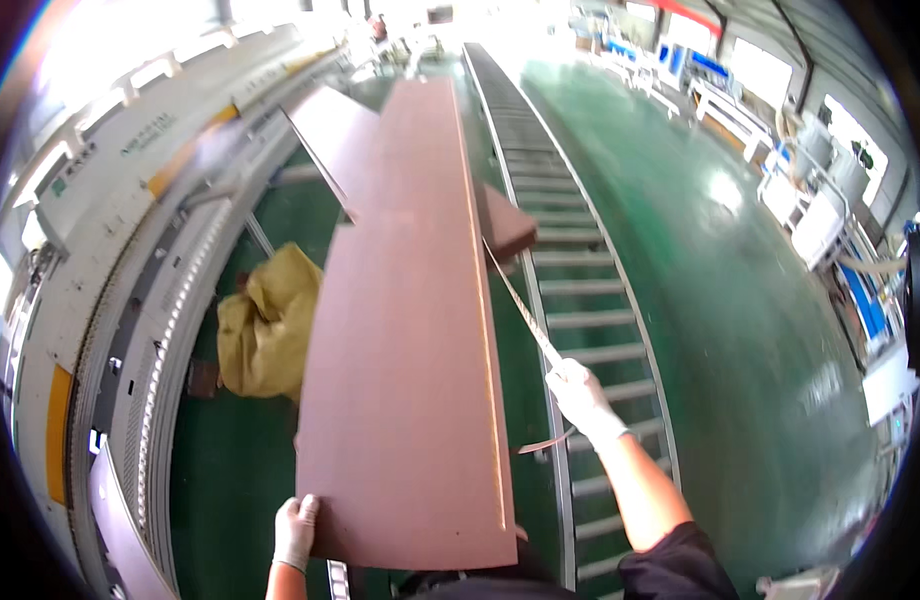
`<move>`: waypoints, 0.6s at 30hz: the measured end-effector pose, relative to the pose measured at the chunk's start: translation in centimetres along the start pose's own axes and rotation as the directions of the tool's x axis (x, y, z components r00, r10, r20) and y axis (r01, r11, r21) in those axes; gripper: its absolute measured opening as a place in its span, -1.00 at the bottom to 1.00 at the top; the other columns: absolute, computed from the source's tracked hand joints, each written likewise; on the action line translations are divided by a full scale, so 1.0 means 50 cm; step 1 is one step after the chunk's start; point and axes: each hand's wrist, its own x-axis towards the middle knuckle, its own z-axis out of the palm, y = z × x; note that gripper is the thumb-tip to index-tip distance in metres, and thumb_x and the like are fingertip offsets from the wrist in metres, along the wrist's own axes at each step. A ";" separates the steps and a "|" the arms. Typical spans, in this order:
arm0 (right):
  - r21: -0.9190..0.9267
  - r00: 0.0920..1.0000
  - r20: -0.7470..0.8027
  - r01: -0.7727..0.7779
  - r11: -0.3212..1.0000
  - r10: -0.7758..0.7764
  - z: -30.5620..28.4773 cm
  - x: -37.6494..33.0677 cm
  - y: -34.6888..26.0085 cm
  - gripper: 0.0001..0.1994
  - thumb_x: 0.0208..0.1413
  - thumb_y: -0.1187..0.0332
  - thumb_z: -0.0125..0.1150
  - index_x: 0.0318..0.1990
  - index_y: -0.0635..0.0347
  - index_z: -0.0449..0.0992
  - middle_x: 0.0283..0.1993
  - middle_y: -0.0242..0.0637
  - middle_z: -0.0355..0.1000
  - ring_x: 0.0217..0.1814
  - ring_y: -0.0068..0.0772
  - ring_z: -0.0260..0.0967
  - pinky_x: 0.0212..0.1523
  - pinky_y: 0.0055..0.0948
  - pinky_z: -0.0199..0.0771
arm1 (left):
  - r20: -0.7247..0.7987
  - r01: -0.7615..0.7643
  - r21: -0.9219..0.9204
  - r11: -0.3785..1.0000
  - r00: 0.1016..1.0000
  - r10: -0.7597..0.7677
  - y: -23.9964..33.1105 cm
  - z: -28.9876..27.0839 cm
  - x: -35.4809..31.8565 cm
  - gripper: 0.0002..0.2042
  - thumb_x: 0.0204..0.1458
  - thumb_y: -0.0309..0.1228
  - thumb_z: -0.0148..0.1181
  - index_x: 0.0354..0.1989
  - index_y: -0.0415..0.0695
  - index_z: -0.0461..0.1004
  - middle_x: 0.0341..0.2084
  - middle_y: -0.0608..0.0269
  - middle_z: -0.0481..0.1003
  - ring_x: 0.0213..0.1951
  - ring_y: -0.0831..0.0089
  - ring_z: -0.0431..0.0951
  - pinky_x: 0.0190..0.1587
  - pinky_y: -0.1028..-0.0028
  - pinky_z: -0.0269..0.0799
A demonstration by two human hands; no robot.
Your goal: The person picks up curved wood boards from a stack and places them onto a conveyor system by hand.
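Observation:
A long reddish-brown panel (405, 330) stretches away in front of me, with a narrow pale groove along its right side. My left hand (295, 530), in a white glove, grips the panel's near left edge, thumb on top. To the right of the panel, my gloved right hand (585, 402) is closed around a thin strip (525, 315). One length of the strip runs up and left toward the panel's right edge; a loose brown tail hangs below the hand. I cannot tell whether the strip's far end is attached to the panel.
More brown panels (330, 130) lie under and beyond the long one, one corner (508, 228) jutting out right. A roller conveyor (590, 320) runs along my right. Left are a yellowish sack (270, 325) and a long white machine (90, 270). Other machines (820, 170) line the far right.

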 end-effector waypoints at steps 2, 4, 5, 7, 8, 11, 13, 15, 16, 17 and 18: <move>-0.020 0.977 0.121 -0.175 0.984 0.176 -0.088 -0.160 -0.033 -0.82 0.28 0.31 0.13 -0.23 0.27 0.48 -0.52 -0.10 0.35 -0.47 -0.16 0.39 -0.38 -0.20 0.42 | -0.009 -0.031 0.022 0.999 0.999 0.031 -0.005 -0.022 -0.029 -0.55 0.22 -0.10 0.23 -0.47 -0.31 0.39 -0.62 0.18 0.37 -0.48 0.47 0.32 -0.37 0.32 0.35; -0.066 0.900 0.221 -0.372 0.926 0.377 -0.183 -0.335 -0.053 -0.79 0.33 0.29 0.06 -0.22 0.27 0.46 -0.49 -0.09 0.35 -0.43 -0.10 0.38 -0.35 -0.19 0.40 | -0.009 -0.038 -0.070 0.997 0.999 0.037 -0.017 -0.023 -0.050 -0.57 0.22 -0.12 0.22 -0.45 -0.30 0.39 -0.62 0.22 0.35 -0.48 0.51 0.29 -0.39 0.35 0.33; -0.083 0.877 0.231 -0.413 0.907 0.421 -0.217 -0.446 -0.034 -0.78 0.33 0.27 0.05 -0.23 0.26 0.46 -0.48 -0.13 0.37 -0.41 -0.15 0.39 -0.33 -0.22 0.41 | 0.016 -0.011 -0.122 0.993 1.000 0.013 -0.010 -0.013 -0.054 -0.57 0.23 -0.12 0.21 -0.44 -0.30 0.39 -0.61 0.24 0.35 -0.48 0.51 0.28 -0.39 0.36 0.32; -0.092 0.843 0.249 -0.470 0.878 0.477 -0.231 -0.621 -0.001 -0.76 0.35 0.24 0.04 -0.24 0.25 0.47 -0.44 -0.22 0.41 -0.38 -0.26 0.41 -0.29 -0.27 0.43 | 0.063 -0.002 -0.083 0.997 0.998 0.007 0.009 -0.003 -0.062 -0.55 0.24 -0.09 0.20 -0.42 -0.32 0.40 -0.58 0.22 0.38 -0.47 0.49 0.28 -0.38 0.34 0.32; -0.064 0.818 0.262 -0.514 0.855 0.511 -0.216 -0.675 0.020 -0.74 0.35 0.22 0.03 -0.24 0.24 0.47 -0.43 -0.26 0.43 -0.36 -0.32 0.41 -0.27 -0.30 0.44 | 0.048 -0.034 -0.085 0.996 0.998 0.039 0.004 0.004 -0.070 -0.54 0.24 -0.08 0.20 -0.42 -0.33 0.39 -0.58 0.21 0.38 -0.47 0.49 0.28 -0.38 0.33 0.32; 0.056 0.751 0.285 -0.633 0.772 0.595 -0.159 -0.703 0.091 -0.75 0.33 0.21 0.08 -0.21 0.24 0.50 -0.38 -0.35 0.47 -0.31 -0.46 0.43 -0.24 -0.37 0.45 | 0.035 -0.049 -0.006 0.999 0.998 0.050 -0.008 -0.003 -0.065 -0.54 0.25 -0.08 0.19 -0.41 -0.33 0.37 -0.57 0.14 0.38 -0.45 0.45 0.28 -0.34 0.30 0.35; -0.172 0.683 0.364 -0.619 0.766 0.633 -0.153 -0.628 0.083 -0.69 0.29 0.19 0.17 0.00 0.26 0.50 -0.30 -0.39 0.50 -0.26 -0.59 0.40 -0.24 -0.47 0.43 | 0.024 -0.044 -0.223 0.974 0.998 0.051 -0.042 0.012 -0.056 -0.57 0.25 -0.12 0.20 -0.41 -0.32 0.38 -0.56 0.11 0.40 -0.46 0.44 0.29 -0.32 0.31 0.36; 0.110 0.827 0.336 -0.509 0.854 0.450 -0.116 -0.572 0.131 -0.48 0.28 0.20 0.22 0.29 0.28 0.34 -0.21 -0.37 0.50 -0.25 -0.62 0.37 -0.27 -0.52 0.42 | 0.047 -0.026 -0.115 0.993 0.998 0.031 0.022 0.002 -0.062 -0.60 0.25 -0.15 0.20 -0.36 -0.32 0.45 -0.52 0.10 0.50 -0.42 0.46 0.38 -0.28 0.35 0.41; 0.292 0.856 0.307 -0.500 0.815 0.416 -0.073 -0.526 0.171 -0.31 0.28 0.19 0.25 0.44 0.29 0.13 -0.13 -0.34 0.50 -0.27 -0.61 0.36 -0.31 -0.51 0.41 | 0.057 -0.013 -0.140 0.990 0.998 0.022 0.008 0.009 -0.055 -0.60 0.25 -0.14 0.20 -0.36 -0.32 0.46 -0.52 0.11 0.50 -0.42 0.46 0.40 -0.27 0.36 0.42; 0.306 0.843 0.301 -0.528 0.792 0.445 -0.021 -0.436 0.081 -0.29 0.29 0.18 0.25 0.46 0.29 0.09 -0.11 -0.33 0.49 -0.27 -0.59 0.35 -0.32 -0.51 0.40 | 0.053 0.008 -0.157 0.988 0.999 0.000 -0.017 0.010 -0.050 -0.60 0.25 -0.14 0.20 -0.35 -0.32 0.47 -0.52 0.11 0.51 -0.42 0.47 0.41 -0.27 0.36 0.42; 0.190 0.803 0.370 -0.557 0.809 0.466 0.020 -0.370 0.018 -0.24 0.29 0.12 0.24 0.50 0.23 0.02 -0.11 -0.32 0.49 -0.29 -0.59 0.33 -0.36 -0.54 0.38 | 0.043 0.016 -0.179 0.984 0.999 -0.009 -0.008 0.012 -0.054 -0.60 0.25 -0.13 0.20 -0.35 -0.32 0.47 -0.53 0.11 0.50 -0.43 0.47 0.41 -0.27 0.35 0.42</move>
